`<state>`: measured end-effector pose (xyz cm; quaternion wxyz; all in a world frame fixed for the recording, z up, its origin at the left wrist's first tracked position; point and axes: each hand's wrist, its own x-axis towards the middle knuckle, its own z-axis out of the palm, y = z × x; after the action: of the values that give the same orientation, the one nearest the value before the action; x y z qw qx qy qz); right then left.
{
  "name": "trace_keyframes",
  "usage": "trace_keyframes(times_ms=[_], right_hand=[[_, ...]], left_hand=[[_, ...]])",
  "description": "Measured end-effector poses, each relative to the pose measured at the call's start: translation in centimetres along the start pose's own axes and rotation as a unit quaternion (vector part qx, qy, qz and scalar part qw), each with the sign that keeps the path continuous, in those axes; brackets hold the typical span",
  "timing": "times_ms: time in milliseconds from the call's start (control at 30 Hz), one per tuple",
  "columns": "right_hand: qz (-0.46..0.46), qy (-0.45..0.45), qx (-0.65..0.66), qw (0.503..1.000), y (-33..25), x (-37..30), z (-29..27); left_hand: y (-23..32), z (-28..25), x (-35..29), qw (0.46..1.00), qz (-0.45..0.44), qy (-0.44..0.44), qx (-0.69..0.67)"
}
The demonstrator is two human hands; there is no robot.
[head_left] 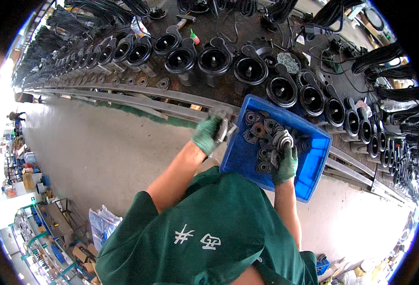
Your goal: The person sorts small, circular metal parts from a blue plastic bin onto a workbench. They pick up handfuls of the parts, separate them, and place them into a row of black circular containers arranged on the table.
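Observation:
My left hand (206,135), in a green work glove, is closed around a grey metal flange (224,129) just outside the left wall of a blue plastic bin (235,151); motion smears it somewhat. My right hand (286,167), gloved alike, is inside the bin with its fingers wrapped round a round metal flange cover (283,139). Several similar flange covers (263,166) lie loose on the bin's floor, one of them rusty brown (257,129). The right palm hides part of the pieces below it.
A dark workbench (228,90) runs across beyond the bin, lined with black motor housings (214,61). More flanges (163,83) lie along its front edge. On it are a hammer (185,18), a small bottle (194,38) and a dish of small parts (288,62). Black cable bundles (328,14) stand behind.

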<state>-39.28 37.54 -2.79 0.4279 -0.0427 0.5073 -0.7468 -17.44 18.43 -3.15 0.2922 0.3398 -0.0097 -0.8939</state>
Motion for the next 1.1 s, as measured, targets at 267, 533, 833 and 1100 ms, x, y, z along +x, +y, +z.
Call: trace_keyframes(times_ms=[267, 533, 833, 1100], right_hand=[[0.021, 0.055, -0.022, 0.998, -1.5, -3.3, -2.3], [0.019, 0.078, -0.014, 0.997, -0.5, -3.5, -4.6], [0.040, 0.092, 0.016, 0.995, 0.1, -3.6, -4.7], [0.065, 0.126, 0.014, 0.990, -0.8, -3.9, -3.9]], left_hand=[[14.4, -7.1, 7.1, 0.816, 0.278, 0.168, 0.479], [20.1, -4.4, 9.2, 0.215, 0.203, 0.264, 0.918], [17.1, -4.2, 10.6, 0.208, 0.116, 0.217, 0.947], [22.0, -8.1, 11.5, 0.296, 0.137, 0.189, 0.926]])
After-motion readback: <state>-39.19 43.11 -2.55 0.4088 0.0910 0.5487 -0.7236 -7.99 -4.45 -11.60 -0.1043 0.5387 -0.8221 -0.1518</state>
